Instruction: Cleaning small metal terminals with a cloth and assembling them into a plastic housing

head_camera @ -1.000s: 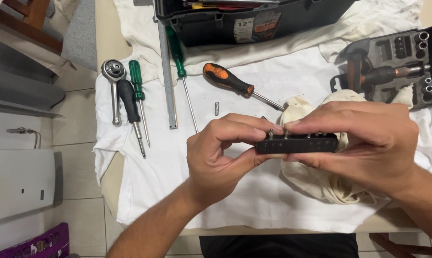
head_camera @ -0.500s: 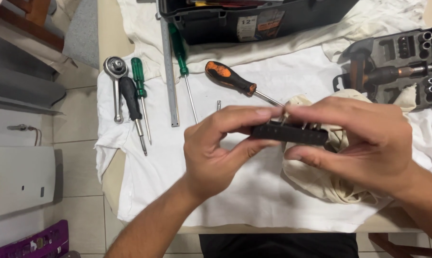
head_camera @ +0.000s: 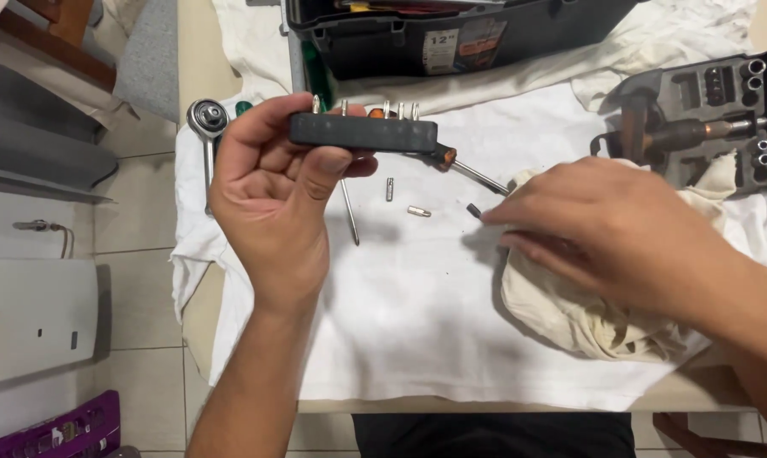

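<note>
My left hand (head_camera: pixel 273 191) holds a black bit holder (head_camera: pixel 363 132) up over the white cloth (head_camera: pixel 417 322), with several metal bits standing out of its top. My right hand (head_camera: pixel 608 225) is lower and to the right, resting on a cream rag (head_camera: pixel 587 318), its fingertips pinching a small dark bit (head_camera: pixel 473 209). Two loose metal bits (head_camera: pixel 418 211) lie on the cloth between the hands.
A ratchet wrench (head_camera: pixel 207 127) lies at the left, partly behind my hand. An orange-handled screwdriver (head_camera: pixel 464 168) shows behind the holder. A black toolbox (head_camera: pixel 451 34) stands at the back, a grey socket case (head_camera: pixel 723 110) at the right. Tiled floor lies left of the table.
My hands have come apart: the left lifted the bit holder up and leftward, the right let go of it and dropped toward the rag. A second loose bit now lies on the cloth.
</note>
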